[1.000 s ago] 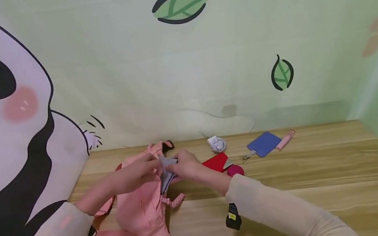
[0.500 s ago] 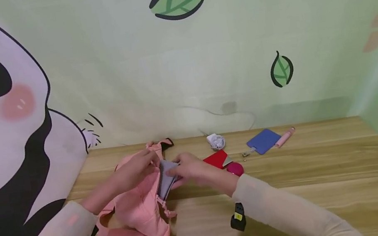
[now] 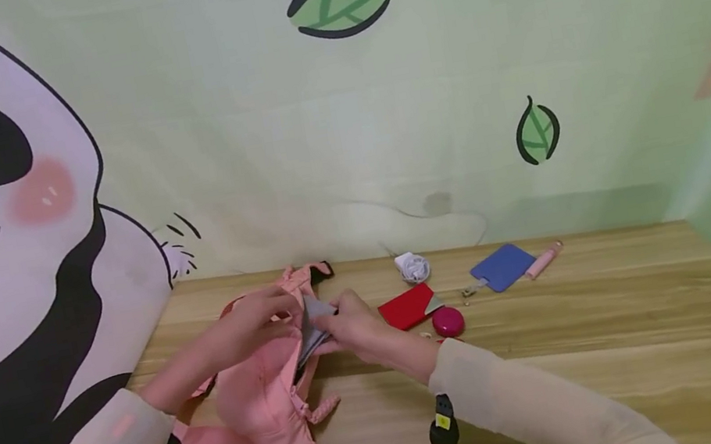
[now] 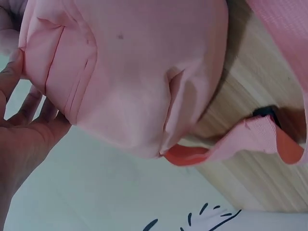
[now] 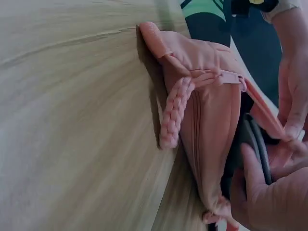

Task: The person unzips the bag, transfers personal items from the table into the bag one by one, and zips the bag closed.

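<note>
A pink sling bag (image 3: 259,402) lies on the wooden table with its zipped mouth open toward the right. My left hand (image 3: 261,318) pinches the edge of the opening, thumb and fingers on the fabric in the left wrist view. With my right hand (image 3: 360,328) I grip a flat grey item (image 3: 312,333) with layered edges, partly inside the bag; its lower part is hidden there. Thumb and fingers lie along its sides in the right wrist view. A braided pink zip pull (image 5: 175,113) hangs from the bag near the opening.
Right of the bag lie a white charger with coiled cable (image 3: 413,267), a red flat case (image 3: 408,307) and a round magenta case (image 3: 448,321). Farther right are a blue card holder (image 3: 505,267) and a pink tube (image 3: 543,262). A printed cloth backdrop (image 3: 244,154) rises behind the table.
The grey item showed more broadly half a second ago; now less of it shows above the bag's opening. The bag and strap have shifted slightly. Both hands keep their hold.
</note>
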The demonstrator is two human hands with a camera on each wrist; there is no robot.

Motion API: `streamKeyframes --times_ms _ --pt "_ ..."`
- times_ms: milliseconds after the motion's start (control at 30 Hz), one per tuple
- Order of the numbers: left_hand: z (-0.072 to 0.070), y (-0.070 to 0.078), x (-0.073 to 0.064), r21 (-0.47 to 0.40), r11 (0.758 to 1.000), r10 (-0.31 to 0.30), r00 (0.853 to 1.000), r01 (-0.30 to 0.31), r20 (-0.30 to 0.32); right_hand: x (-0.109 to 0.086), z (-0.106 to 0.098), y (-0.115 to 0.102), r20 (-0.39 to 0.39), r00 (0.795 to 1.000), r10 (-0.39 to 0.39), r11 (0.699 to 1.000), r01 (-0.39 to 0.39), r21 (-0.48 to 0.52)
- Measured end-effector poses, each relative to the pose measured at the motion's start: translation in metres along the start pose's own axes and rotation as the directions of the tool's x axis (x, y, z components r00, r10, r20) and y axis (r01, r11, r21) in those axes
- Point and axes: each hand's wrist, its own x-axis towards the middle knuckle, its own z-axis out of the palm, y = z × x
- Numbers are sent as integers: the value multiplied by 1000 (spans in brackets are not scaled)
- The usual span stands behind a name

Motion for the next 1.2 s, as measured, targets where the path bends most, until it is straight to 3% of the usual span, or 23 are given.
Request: streamKeyframes --times_ms 67,200,267,333,467,533,567,633,733,767,900,1033,1067,1100,1200 --pt "0 0 0 -10 1000 2 1000 -2 -7 1 0 0 -24 999 -28 997 26 -66" --pt "2 -2 0 -69 997 -43 998 40 -38 2 3 4 -12 1000 13 998 -12 57" --pt "7 -2 1 -101 994 -40 997 33 -69 -1 7 8 42 998 36 993 -41 112" --pt "12 -3 2 -117 993 -21 995 9 -96 -5 8 11 121 991 61 992 -74 105" --pt "19 -2 4 -64 998 20 993 -28 -115 -11 -6 12 274 956 103 989 -69 -132" --pt "18 -2 2 -19 1000 7 994 -9 -111 -10 -18 10 356 930 92 956 18 -293" --pt "17 -1 2 -4 1000 -1 994 1 -107 -10 -23 9 388 919 75 917 89 -388" --pt "13 -2 1 12 1000 -22 995 23 -102 -8 -33 6 453 891 32 808 244 -536" --pt "7 -5 2 20 999 -35 994 37 -102 -5 -40 7 529 848 -38 650 423 -631" --pt "5 -5 1 12 999 -35 994 36 -100 -4 -41 8 543 837 -58 613 459 -643" --pt "1 -6 -2 7 1000 -18 996 18 -85 -2 -42 16 583 802 -127 524 553 -647" --pt "1 -7 -7 23 1000 -15 997 17 -81 -4 -40 16 630 762 -148 356 635 -685" --pt "1 -7 -8 26 1000 -14 996 16 -84 -5 -40 15 641 753 -147 295 652 -699" --pt "1 -8 -8 30 999 -16 996 19 -87 -6 -38 13 651 745 -147 214 666 -714" --pt "1 -9 -10 56 998 3 996 2 -85 -7 -32 10 677 725 -127 -76 673 -735"
